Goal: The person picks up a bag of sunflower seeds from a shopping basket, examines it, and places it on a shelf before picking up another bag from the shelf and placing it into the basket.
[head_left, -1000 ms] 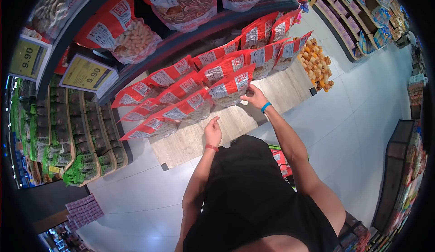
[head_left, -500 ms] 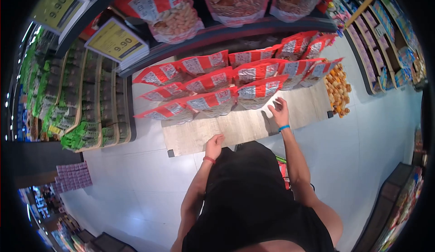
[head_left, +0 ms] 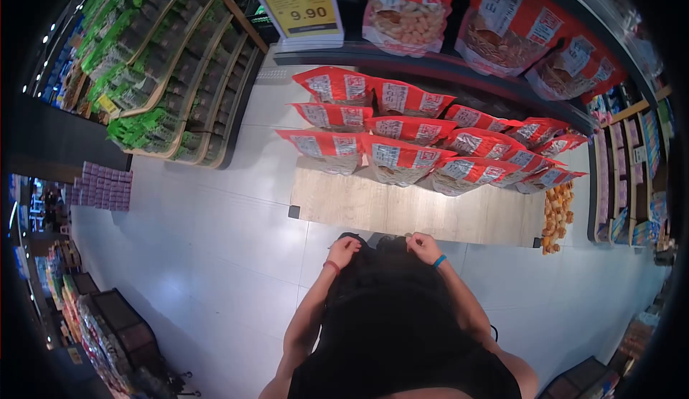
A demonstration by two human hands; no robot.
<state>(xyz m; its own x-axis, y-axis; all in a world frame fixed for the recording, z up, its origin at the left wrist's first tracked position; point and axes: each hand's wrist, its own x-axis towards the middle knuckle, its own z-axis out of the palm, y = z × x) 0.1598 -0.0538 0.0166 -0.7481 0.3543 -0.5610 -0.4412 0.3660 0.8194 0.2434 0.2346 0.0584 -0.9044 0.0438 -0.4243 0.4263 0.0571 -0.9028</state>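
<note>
My left hand [head_left: 344, 249], with a red band at the wrist, is loosely closed beside the black clothing at my lap. Across from it, my right hand [head_left: 425, 246], with a blue wristband, has its fingers curled in by the low wooden table's front edge. No object shows in either hand. Red-topped bags [head_left: 399, 161] stand upright in rows on the back part of the wooden table [head_left: 373, 202], beyond both hands. More red bags [head_left: 413, 17] stand on the dark shelf above them, next to a yellow price sign [head_left: 301, 10] reading 9.90.
Shelves of green-topped packs [head_left: 136, 123] rise at the left, with a purple stack [head_left: 105, 186] on the floor. Orange-brown items [head_left: 557, 216] lie beyond the table's right end. Further right are shelves [head_left: 623, 176]; dark bins [head_left: 122, 327] stand at the lower left.
The view has turned, so the table and bags sit further right. My right hand has drawn back from the bags towards my lap and its fingers have curled in.
</note>
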